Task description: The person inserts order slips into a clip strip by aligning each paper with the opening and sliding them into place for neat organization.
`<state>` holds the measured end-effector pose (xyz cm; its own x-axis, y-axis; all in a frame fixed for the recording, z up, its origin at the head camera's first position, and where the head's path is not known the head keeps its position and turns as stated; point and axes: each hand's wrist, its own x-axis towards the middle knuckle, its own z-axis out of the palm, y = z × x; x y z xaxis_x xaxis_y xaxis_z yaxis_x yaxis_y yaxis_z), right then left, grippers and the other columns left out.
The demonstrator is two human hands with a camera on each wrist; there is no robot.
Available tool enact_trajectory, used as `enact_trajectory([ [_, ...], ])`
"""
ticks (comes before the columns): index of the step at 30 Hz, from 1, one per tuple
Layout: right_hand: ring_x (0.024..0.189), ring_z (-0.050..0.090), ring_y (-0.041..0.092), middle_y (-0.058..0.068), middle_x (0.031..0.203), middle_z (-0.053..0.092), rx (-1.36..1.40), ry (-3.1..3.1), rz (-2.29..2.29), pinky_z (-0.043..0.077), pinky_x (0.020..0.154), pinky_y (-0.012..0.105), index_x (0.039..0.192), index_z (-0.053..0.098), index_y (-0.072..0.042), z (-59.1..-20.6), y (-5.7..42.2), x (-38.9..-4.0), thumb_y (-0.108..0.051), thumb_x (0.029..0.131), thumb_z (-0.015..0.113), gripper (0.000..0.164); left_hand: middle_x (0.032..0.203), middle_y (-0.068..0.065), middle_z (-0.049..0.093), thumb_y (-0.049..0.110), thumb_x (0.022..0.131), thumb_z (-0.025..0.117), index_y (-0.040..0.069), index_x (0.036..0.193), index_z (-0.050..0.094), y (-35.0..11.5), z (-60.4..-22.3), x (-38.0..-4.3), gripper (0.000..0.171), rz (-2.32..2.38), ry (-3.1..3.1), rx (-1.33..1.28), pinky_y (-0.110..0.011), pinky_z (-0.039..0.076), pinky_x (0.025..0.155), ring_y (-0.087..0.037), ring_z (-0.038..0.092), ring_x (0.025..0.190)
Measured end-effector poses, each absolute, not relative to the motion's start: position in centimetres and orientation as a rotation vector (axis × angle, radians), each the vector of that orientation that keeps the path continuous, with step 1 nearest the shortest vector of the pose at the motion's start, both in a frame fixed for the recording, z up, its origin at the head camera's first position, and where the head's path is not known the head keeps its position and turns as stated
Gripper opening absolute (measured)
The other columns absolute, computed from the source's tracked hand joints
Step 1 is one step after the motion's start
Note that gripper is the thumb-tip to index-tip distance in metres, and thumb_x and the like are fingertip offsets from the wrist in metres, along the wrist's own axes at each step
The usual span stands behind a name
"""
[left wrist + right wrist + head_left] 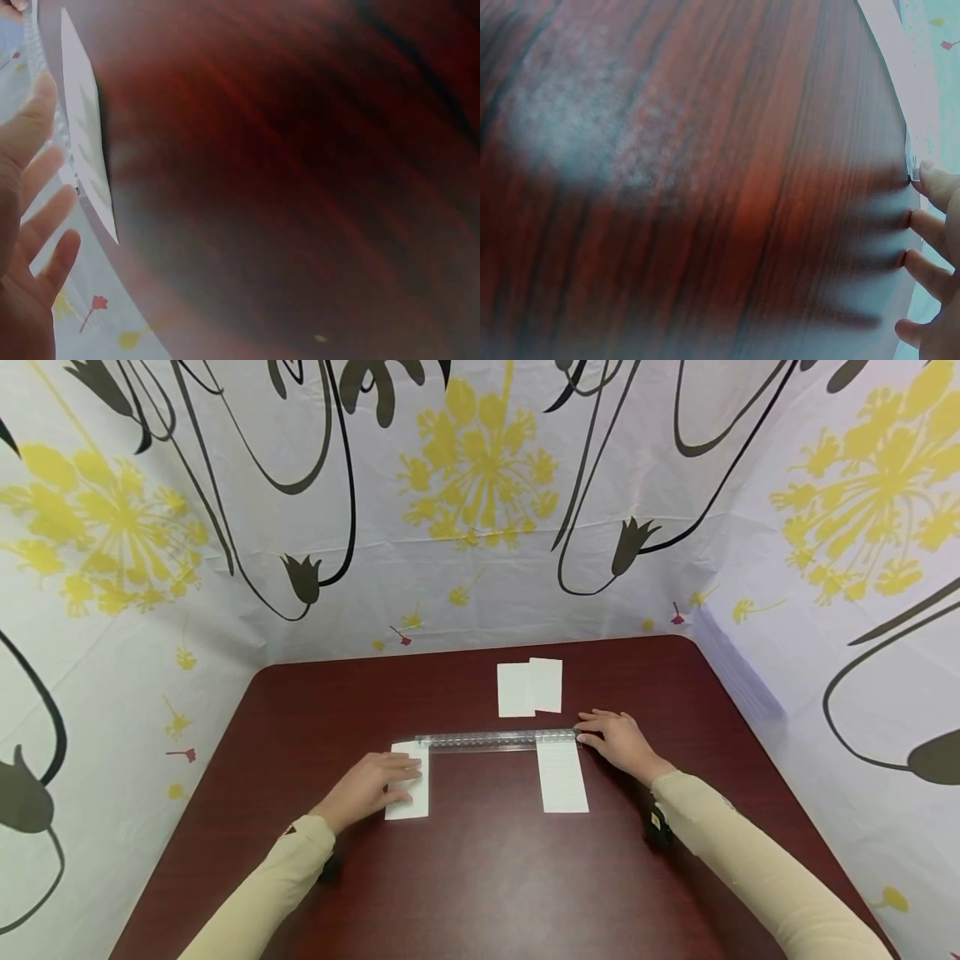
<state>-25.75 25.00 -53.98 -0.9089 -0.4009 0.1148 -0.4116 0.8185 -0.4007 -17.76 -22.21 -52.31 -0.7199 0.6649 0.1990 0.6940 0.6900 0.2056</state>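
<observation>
A long clear plastic ruler (480, 742) lies across the table, over the top edges of two white paper strips. In the head view my left hand (378, 781) is over the left paper strip (416, 806), its fingers spread and nearly straight. The left wrist view shows that hand's spread fingers (64, 255) and the strip (86, 112) tilted in view. At the ruler's right end my right hand (618, 743) touches it with thumb and fingertips. Beside that hand lies the faintly lined right strip (562, 777). The right wrist view shows its fingers (930, 274) spread.
Two more white paper pieces (514, 689) lie overlapping behind the ruler, near the back edge of the dark red-brown table (480, 877). Patterned white cloth (480, 593) hangs behind and along both sides. A dark wrist device (657, 827) sits under the right sleeve.
</observation>
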Motion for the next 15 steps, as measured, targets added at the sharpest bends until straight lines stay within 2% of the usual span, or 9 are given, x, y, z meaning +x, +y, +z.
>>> enact_trajectory([
  [15, 0.14, 0.045, 0.039, 0.014, 0.143, 0.058, 0.654, -2.98, 0.658, 0.024, 0.113, 0.07, 0.128, 0.067, -0.01, -53.97, 24.92, -25.69, -0.025, 0.097, 0.063, 0.035, 0.131, -0.002, 0.068, 0.036, 0.084, 0.075, 0.017, 0.117, 0.074, -22.3, -52.7, -17.62, 0.039, -0.359, -2.777, -1.194, -0.047, 0.049, 0.104, -0.026, 0.061, 0.127],
])
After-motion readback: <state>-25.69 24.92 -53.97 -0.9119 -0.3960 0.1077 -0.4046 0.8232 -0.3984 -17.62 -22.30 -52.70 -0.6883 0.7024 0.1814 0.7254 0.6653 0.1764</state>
